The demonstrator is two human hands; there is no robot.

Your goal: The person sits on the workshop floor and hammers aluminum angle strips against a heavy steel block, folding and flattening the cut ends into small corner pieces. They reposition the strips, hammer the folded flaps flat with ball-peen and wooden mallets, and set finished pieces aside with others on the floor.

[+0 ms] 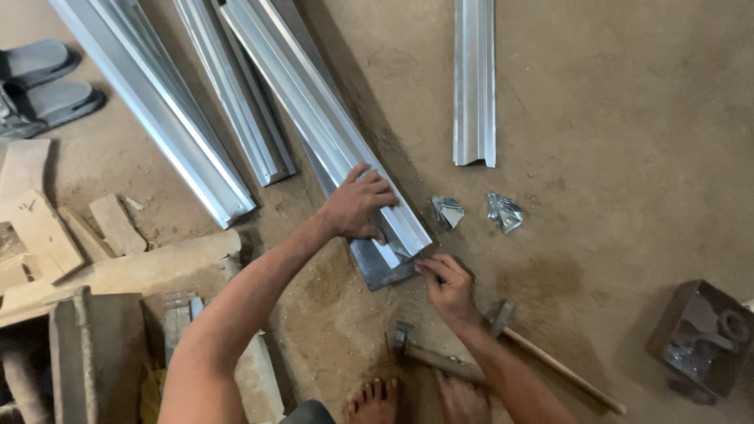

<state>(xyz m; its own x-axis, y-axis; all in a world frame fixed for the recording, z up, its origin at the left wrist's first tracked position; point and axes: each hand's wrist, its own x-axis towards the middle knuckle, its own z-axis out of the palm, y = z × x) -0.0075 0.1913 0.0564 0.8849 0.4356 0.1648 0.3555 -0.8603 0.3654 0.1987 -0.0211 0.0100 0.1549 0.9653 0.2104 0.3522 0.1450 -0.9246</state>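
My left hand (359, 206) presses flat on the near end of a long shiny folded metal channel (314, 110) that lies on a dark metal plate (377, 271) on the dirt floor. My right hand (446, 284) pinches the channel's cut corner at the plate's edge with its fingertips. Two crumpled shiny metal offcuts (448, 212) (503, 212) lie just right of the channel's end.
More metal channels (169, 118) (236, 94) (474, 78) lie on the floor. Two hammers (440, 361) (550, 363) rest by my bare feet (375, 400). Wood scraps (47, 235) and a wooden block (141, 271) lie left, sandals (39, 82) far left, a box of hardware (701, 338) right.
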